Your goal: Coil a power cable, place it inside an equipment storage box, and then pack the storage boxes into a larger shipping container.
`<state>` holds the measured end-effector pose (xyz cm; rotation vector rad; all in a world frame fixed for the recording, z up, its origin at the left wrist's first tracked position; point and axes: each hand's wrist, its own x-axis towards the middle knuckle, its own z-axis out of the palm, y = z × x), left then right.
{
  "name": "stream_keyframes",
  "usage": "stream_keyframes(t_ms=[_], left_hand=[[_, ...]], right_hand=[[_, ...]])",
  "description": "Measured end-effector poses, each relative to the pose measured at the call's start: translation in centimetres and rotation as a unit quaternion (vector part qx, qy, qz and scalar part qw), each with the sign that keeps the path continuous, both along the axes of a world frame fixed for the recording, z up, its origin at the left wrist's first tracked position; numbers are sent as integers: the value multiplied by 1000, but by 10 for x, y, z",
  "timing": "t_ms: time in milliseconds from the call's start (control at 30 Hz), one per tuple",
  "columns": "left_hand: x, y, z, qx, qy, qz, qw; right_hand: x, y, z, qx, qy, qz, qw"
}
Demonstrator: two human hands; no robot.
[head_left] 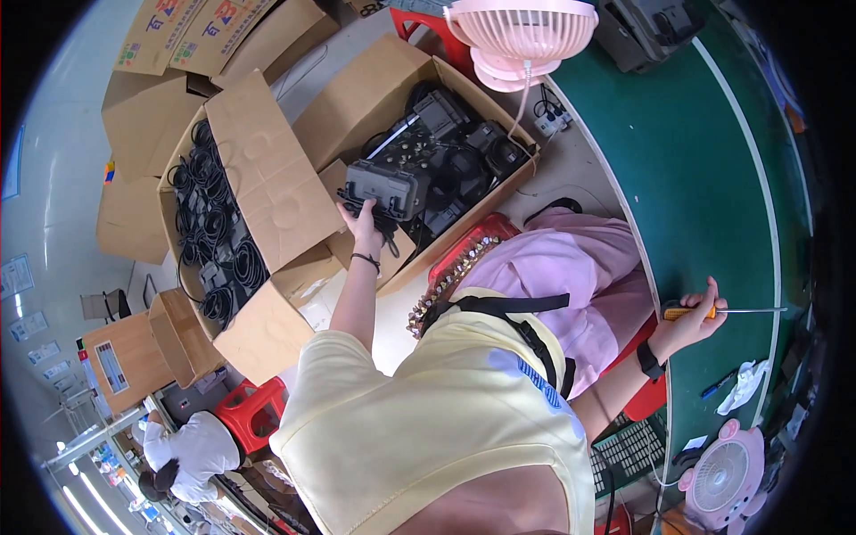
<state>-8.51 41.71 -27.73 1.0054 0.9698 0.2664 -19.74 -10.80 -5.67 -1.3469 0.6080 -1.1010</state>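
My left hand (362,228) reaches over a cardboard box (392,278) and grips the edge of a dark grey boxy device (385,185) with a bundle of black cable (383,219) hanging at it. Under and behind it the box holds more grey and black devices (464,169), some in a heap. Over the green tabletop on the right, my right hand (691,323) is closed round a screwdriver (685,313) with an orange-yellow handle. Its long metal shaft points right, away from my body.
Left of it stands another open carton (264,174) full of coiled black cables (209,205). A pink fan (526,36) stands at the green table's (687,169) far edge, a pig-shaped fan (724,473) at its near end. A pen (719,384) and white cloth (744,387) lie there. Another person (198,455) sits lower left.
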Motion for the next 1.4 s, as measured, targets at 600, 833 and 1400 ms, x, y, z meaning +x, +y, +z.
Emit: stream_keyframes(t_ms=[600,833,1400], left_hand=[[-144,55,14,-168,52,-297,938],[-134,25,-63,-192,84,-215,954],[-47,-64,-190,-395,-144,254,871]], right_hand=[[39,0,-4,50,17,151,987],[36,-7,-9,58,11,129,990],[33,-26,-19,25,50,80,995]])
